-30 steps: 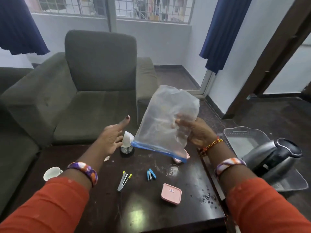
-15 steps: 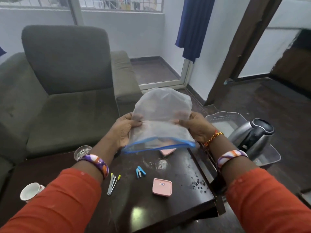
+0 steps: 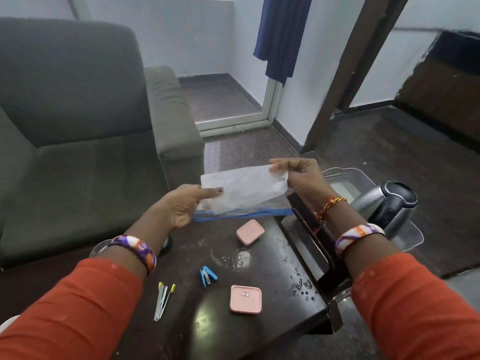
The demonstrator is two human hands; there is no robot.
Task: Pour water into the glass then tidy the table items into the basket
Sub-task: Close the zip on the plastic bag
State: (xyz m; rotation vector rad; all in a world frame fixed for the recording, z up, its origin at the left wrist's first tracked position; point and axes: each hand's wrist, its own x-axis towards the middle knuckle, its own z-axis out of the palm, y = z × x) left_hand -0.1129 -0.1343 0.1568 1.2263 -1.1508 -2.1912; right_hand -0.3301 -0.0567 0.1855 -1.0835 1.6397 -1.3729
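Note:
Both my hands hold a clear plastic zip bag (image 3: 244,193) with a blue seal, folded over, above the far edge of the dark table (image 3: 272,320). My left hand (image 3: 181,206) grips its left side and my right hand (image 3: 298,178) pinches its top right corner. A clear basket (image 3: 345,175) sits on the floor to the right with a steel kettle (image 3: 384,206) in it. Two pink lidded boxes (image 3: 245,299) (image 3: 250,232), a blue stapler (image 3: 207,275) and tweezers (image 3: 163,300) lie on the table. A glass rim (image 3: 97,249) peeks out behind my left wrist.
A grey armchair (image 3: 85,141) stands behind the table on the left. Water drops (image 3: 301,285) and a wet patch (image 3: 233,258) mark the table's right side. A white cup edge (image 3: 6,322) shows at the lower left. A dark door frame (image 3: 345,68) rises at the right.
The bag has been folded down from upright to a flat, low shape. My right hand moved up to its top corner. My view turned right and down.

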